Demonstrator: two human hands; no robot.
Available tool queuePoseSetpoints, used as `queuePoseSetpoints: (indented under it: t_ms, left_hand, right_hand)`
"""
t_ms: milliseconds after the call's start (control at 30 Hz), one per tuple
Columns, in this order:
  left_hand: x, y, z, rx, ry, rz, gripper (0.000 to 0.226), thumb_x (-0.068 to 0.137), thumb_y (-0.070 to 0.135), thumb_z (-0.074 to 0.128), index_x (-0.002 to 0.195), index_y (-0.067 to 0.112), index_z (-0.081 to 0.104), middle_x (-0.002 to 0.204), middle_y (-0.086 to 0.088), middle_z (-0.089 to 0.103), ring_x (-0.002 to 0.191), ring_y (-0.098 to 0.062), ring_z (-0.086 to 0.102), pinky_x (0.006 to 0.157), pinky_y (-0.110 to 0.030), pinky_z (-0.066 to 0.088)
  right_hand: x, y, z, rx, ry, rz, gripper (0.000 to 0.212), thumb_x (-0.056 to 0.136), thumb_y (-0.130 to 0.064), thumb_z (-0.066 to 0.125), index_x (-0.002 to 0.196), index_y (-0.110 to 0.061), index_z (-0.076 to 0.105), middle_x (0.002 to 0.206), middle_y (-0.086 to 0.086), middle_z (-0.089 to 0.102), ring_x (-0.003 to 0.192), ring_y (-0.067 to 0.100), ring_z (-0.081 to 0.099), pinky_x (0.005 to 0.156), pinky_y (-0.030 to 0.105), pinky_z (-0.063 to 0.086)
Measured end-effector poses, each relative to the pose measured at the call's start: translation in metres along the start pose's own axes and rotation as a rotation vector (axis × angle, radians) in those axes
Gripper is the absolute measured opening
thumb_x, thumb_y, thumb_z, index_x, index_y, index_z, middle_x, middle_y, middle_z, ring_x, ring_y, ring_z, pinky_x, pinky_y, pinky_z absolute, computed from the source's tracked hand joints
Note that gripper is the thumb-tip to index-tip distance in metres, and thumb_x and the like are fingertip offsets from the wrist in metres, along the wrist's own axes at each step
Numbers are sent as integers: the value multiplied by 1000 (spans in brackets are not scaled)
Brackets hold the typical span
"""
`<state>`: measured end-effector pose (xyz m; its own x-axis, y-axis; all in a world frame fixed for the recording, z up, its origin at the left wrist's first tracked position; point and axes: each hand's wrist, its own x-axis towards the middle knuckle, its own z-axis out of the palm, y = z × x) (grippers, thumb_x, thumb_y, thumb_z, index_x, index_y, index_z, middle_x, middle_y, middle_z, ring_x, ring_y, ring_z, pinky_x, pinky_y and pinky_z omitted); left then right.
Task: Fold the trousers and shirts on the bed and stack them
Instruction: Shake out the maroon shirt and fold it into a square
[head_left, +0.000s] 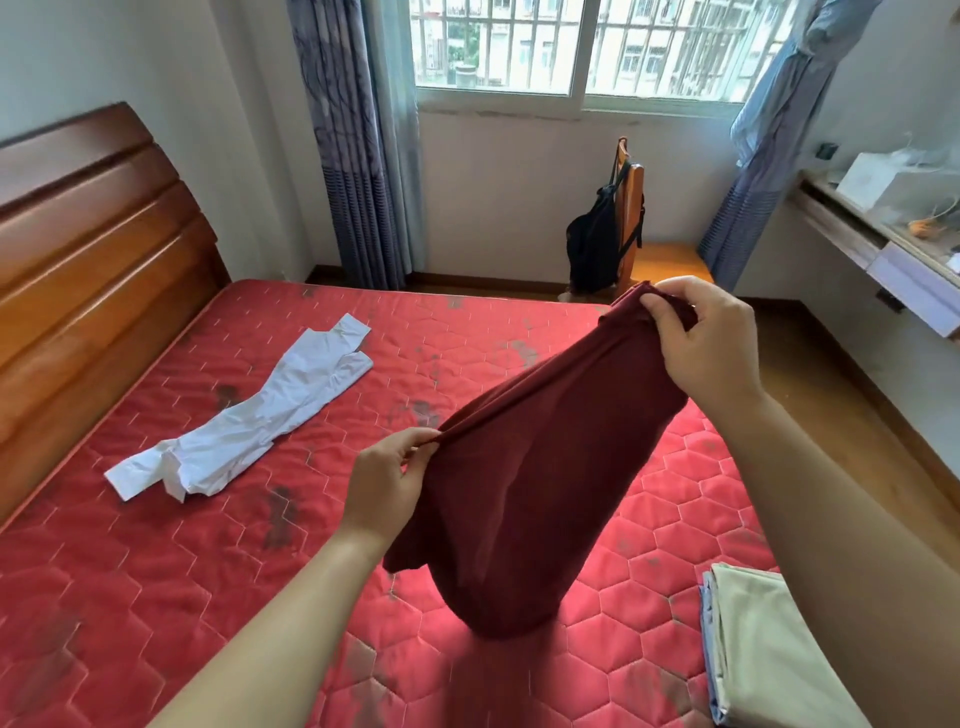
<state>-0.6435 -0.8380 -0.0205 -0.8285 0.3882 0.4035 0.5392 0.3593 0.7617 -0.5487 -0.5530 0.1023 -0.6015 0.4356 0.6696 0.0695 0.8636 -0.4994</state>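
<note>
A dark red garment (545, 467) hangs in the air above the red quilted bed (130, 597). My left hand (387, 483) pinches its upper edge at the near corner. My right hand (711, 343) grips the far corner, higher and to the right. The cloth droops between them, and its lower end touches the mattress. A white garment (249, 426) lies crumpled and stretched out on the left part of the bed. At the bed's near right corner sits a stack of folded clothes (758, 649), pale beige on top with light blue beneath.
A wooden headboard (93, 260) runs along the left. Beyond the bed stands a wooden chair (654, 249) with a black bag (595, 249) hung on it, under a window with curtains. A desk (883, 244) lines the right wall.
</note>
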Motion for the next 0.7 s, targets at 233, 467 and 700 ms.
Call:
queuePoseSetpoints:
  t_ms: [233, 467, 700]
  left_hand:
    - [-44, -5, -52, 14, 17, -23, 12, 95, 8, 47, 97, 15, 57, 70, 14, 58, 71, 3, 57, 59, -5, 36]
    - [-102, -20, -128, 7, -59, 67, 20, 94, 13, 51, 91, 33, 56, 69, 21, 59, 67, 3, 56, 59, -8, 37]
    - [-137, -19, -167, -78, -79, 158, 17, 92, 22, 48, 96, 35, 57, 74, 21, 62, 66, 2, 57, 58, -6, 36]
  right_hand:
    - [-34, -55, 7, 39, -29, -37, 20, 91, -24, 58, 99, -8, 69, 93, 4, 70, 83, 9, 59, 77, 9, 40]
    - [-103, -124, -9, 13, 42, 13, 20, 91, -26, 59, 99, -11, 70, 95, 2, 70, 85, 9, 61, 78, 4, 39]
    - [-143, -168, -42, -69, 106, -4, 20, 89, -25, 62, 99, -10, 71, 97, 4, 71, 86, 7, 59, 80, -4, 33]
